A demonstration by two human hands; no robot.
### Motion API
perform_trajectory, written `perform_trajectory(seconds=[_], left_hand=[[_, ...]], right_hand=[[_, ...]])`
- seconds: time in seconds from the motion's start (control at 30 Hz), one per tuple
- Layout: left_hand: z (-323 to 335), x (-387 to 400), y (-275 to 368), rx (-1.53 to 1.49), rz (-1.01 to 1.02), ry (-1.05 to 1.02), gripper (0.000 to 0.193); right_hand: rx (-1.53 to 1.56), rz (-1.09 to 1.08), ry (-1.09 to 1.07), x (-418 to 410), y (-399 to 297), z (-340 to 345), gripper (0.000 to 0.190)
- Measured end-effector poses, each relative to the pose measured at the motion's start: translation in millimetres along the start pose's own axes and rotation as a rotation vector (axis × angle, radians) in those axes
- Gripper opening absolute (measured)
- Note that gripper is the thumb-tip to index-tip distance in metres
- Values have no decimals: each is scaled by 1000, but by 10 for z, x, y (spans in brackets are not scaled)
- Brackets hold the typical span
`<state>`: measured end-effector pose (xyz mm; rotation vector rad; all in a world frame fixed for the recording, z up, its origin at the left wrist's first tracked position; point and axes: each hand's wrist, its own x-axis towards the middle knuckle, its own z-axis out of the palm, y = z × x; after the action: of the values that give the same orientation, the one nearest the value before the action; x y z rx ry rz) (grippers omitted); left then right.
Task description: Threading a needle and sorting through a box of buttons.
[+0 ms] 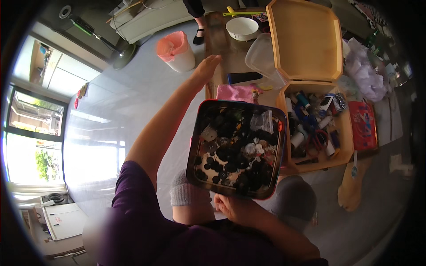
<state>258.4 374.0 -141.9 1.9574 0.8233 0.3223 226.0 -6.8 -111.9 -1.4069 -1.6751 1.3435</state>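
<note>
A dark rectangular tin with a red edge sits before me, over my knees and against the table. It holds many black buttons, some white and clear ones, and a small clear plastic bag. My left hand is stretched out past the tin to the table's left edge; its fingers lie close together, and the palm side is hidden. My right hand is at the tin's near edge with curled fingers; whether it grips the rim is hidden. A pink cloth lies just beyond the tin.
Right of the tin stands an open wooden box with thread spools and red-handled scissors. Further back are a white bowl and a clear plastic container. A lined waste bin stands left, near another person's foot.
</note>
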Motion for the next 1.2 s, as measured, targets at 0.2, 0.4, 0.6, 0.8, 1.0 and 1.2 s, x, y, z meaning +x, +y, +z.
perform_trajectory(seconds=[0.2, 0.4, 0.6, 0.8, 1.0, 1.2], left_hand=[[46, -560, 311, -448, 95, 47, 64], [-26, -535, -278, -578, 73, 48, 44], [-218, -1356, 138, -664, 91, 475, 25], [-177, -2615, 24, -893, -19, 390, 15], [352, -4069, 475, -1049, -72, -53, 40], [519, -4647, 759, -1208, 59, -169, 42]], right_hand=[[270, 84, 175, -2, 92, 160, 11], [294, 28, 230, -66, 170, 302, 6], [381, -21, 311, -71, 203, 371, 11], [686, -123, 297, -169, -121, 249, 11], [816, -175, 439, -344, -676, 323, 13], [756, -184, 410, -438, -1120, 704, 12]])
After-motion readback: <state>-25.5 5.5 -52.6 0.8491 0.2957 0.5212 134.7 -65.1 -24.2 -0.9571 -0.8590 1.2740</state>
